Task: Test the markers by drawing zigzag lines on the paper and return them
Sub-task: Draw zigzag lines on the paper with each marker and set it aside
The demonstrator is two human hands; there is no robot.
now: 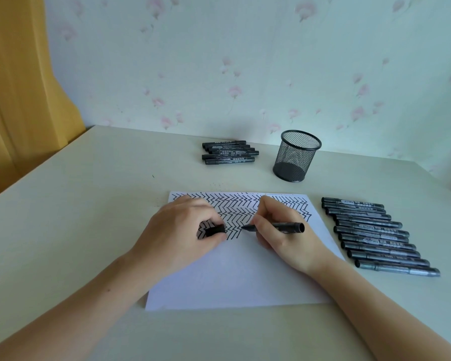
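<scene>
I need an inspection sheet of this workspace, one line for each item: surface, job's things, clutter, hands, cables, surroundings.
Surface: pale table, small dark specks beyond the paper.
Job's things: paper, upper part filled with zigzag lines, lower part blank; uncapped marker with its tip at the paper; cap; row of markers right of the paper; small pile of markers at the back; mesh pen cup, upright, looks empty.
Clutter: nothing seen.
Hands: left hand rests on the paper, fingers holding the cap; right hand grips the uncapped marker.
Cables: nothing seen.
Surroundings: floral wallpaper behind; yellow curtain at left.
</scene>
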